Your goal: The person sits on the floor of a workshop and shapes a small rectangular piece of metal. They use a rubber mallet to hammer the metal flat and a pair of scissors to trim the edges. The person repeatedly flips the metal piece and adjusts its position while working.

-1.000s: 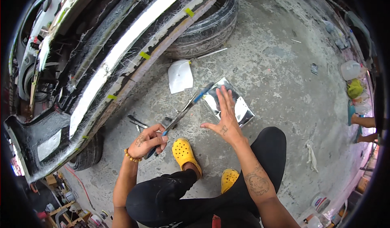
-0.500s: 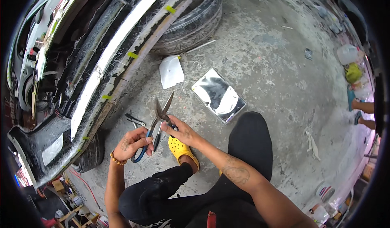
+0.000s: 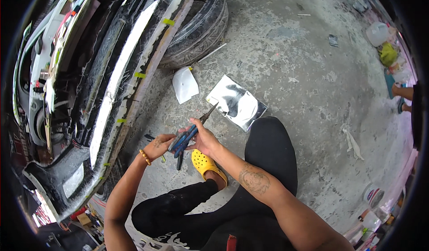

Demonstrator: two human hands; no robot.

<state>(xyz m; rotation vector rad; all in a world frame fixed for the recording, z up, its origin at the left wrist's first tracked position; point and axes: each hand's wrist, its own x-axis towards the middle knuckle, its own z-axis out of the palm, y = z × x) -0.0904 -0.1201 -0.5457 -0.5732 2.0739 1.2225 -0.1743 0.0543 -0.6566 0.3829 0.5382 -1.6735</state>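
Note:
A pair of tin snips (image 3: 203, 118) with dark blades and blue-and-black handles is in my right hand (image 3: 205, 140), its fingers wrapped round the handles. The blades look closed and point up and right toward a shiny silver sheet (image 3: 239, 103) in clear wrapping on the floor. My left hand (image 3: 160, 147), with a bead bracelet at the wrist, has its fingers at the handle ends; its fingertips are partly hidden. Below the handles shows a black bar-like piece (image 3: 179, 161); whether it belongs to another tool I cannot tell. A white sheet piece (image 3: 185, 85) lies beyond my hands.
A long car bumper (image 3: 129, 88), with fibre strands and green tape tabs, fills the left. A tyre (image 3: 196, 41) sits beside it. My foot in a yellow clog (image 3: 203, 161) is below my hands. At the far right, another person's feet (image 3: 402, 97) show near bottles and bags.
The snips' blades have come together and swung rightward and lower. My right hand has moved onto the handles from near the pivot, and my left hand has shifted slightly right and up.

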